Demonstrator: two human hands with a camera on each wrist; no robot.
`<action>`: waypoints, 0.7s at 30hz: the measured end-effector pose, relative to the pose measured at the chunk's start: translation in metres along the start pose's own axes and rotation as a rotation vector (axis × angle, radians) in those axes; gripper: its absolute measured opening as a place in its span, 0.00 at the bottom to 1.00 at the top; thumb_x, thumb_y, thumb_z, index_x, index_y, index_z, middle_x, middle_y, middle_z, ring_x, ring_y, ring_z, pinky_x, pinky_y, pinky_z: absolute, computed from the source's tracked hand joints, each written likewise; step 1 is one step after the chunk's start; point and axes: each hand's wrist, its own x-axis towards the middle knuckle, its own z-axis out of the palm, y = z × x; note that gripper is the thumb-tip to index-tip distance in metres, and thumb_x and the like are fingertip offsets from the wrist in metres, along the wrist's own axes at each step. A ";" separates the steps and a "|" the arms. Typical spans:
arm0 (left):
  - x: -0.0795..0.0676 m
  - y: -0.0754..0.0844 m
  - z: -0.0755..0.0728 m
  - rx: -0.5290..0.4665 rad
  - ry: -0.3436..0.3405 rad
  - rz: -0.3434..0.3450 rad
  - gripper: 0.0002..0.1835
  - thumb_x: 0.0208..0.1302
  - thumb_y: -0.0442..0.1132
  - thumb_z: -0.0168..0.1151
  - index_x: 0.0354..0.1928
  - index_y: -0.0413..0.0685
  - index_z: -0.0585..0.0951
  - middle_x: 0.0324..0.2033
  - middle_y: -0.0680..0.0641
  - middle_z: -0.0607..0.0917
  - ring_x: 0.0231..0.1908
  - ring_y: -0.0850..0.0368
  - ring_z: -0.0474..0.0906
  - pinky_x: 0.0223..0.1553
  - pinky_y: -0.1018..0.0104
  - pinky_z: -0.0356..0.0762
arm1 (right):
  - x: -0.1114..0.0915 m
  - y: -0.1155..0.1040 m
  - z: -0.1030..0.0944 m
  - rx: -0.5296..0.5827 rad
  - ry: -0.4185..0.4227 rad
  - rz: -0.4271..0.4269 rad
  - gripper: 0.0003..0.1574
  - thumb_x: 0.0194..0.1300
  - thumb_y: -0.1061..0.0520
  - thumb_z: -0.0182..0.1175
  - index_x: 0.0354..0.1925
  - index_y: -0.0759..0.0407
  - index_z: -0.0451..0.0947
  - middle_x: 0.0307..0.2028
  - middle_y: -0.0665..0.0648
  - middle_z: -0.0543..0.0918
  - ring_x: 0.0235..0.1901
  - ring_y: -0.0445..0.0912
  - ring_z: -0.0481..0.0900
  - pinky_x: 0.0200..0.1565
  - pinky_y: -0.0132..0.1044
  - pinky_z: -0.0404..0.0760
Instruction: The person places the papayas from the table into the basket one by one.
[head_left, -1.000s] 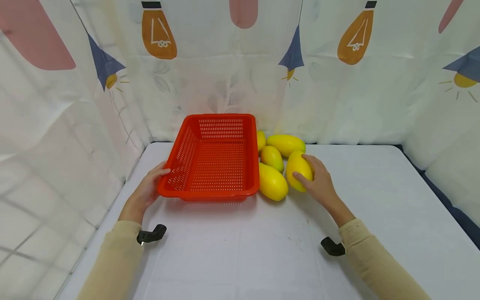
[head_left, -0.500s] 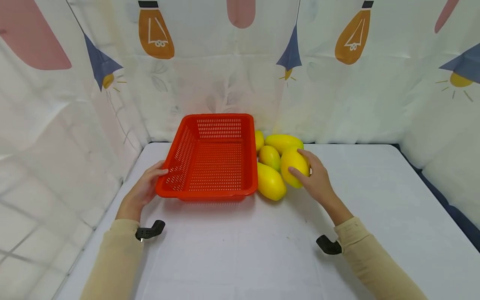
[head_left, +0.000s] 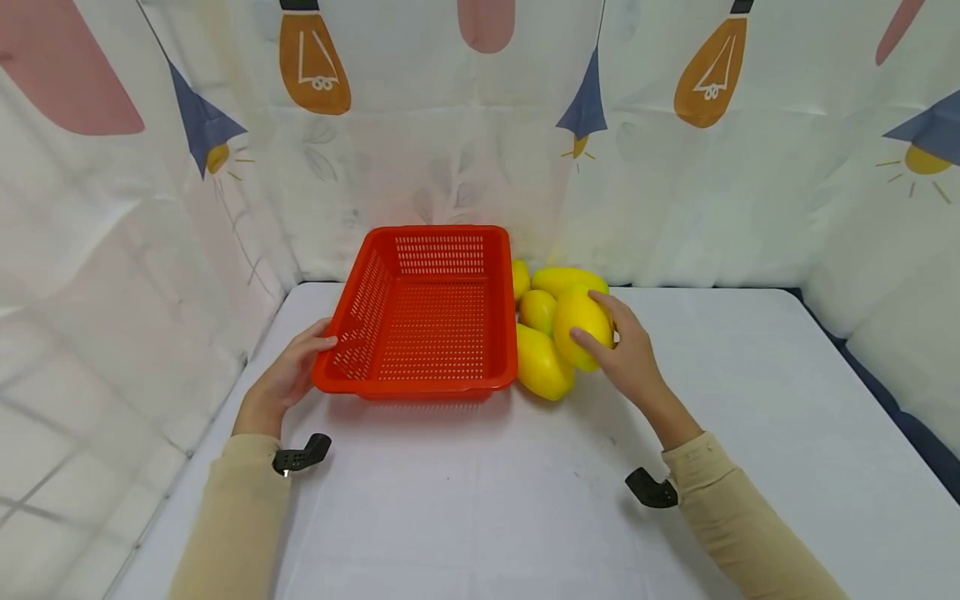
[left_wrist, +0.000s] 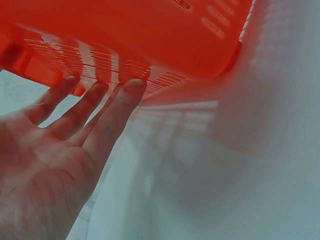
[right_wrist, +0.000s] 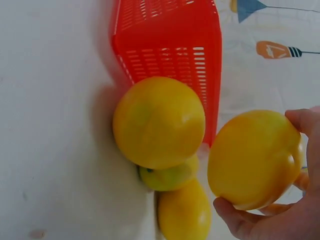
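A red plastic basket (head_left: 435, 333) with slotted walls stands left of the middle, with nothing inside. My left hand (head_left: 291, 375) holds its left side, thumb on the rim; in the left wrist view the fingers (left_wrist: 112, 125) lie against the outer wall. My right hand (head_left: 630, 354) grips a yellow mango (head_left: 582, 327), thumb and fingers on opposite sides, raised over the others. Close to the basket's right wall lie more mangoes: a large front one (head_left: 543, 364), a smaller greenish one (head_left: 537, 310), a long one behind (head_left: 570, 280) and one partly hidden by the basket (head_left: 521, 279).
The white-covered table (head_left: 465, 508) reaches toward me. A printed white curtain (head_left: 480, 150) hangs close behind the basket and along both sides. Dark wrist-worn devices (head_left: 651, 488) sit on both wrists.
My right hand has lifted the mango slightly and moved it left toward the basket, so it now covers part of the smaller mango. The left hand and basket stay put.
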 end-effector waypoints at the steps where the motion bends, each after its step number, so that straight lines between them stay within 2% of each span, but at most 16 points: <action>1: 0.001 0.000 0.000 0.002 -0.002 0.002 0.20 0.76 0.37 0.38 0.67 0.50 0.62 0.49 0.53 0.81 0.44 0.60 0.82 0.46 0.67 0.82 | 0.000 -0.002 0.000 0.003 0.002 -0.005 0.40 0.65 0.44 0.61 0.70 0.51 0.61 0.71 0.59 0.61 0.66 0.57 0.63 0.60 0.57 0.73; 10: 0.002 0.000 -0.003 0.001 -0.027 0.014 0.20 0.75 0.36 0.39 0.66 0.48 0.62 0.49 0.53 0.81 0.45 0.60 0.82 0.46 0.67 0.82 | 0.001 -0.017 0.002 0.067 0.003 -0.026 0.40 0.64 0.46 0.63 0.70 0.48 0.61 0.71 0.57 0.62 0.62 0.55 0.67 0.53 0.54 0.79; 21: 0.001 0.001 -0.005 0.025 -0.058 0.038 0.18 0.75 0.35 0.39 0.64 0.46 0.63 0.50 0.52 0.79 0.46 0.60 0.81 0.46 0.68 0.82 | 0.009 -0.033 0.013 0.111 -0.003 -0.040 0.39 0.64 0.44 0.62 0.70 0.45 0.61 0.69 0.52 0.64 0.60 0.52 0.68 0.55 0.53 0.79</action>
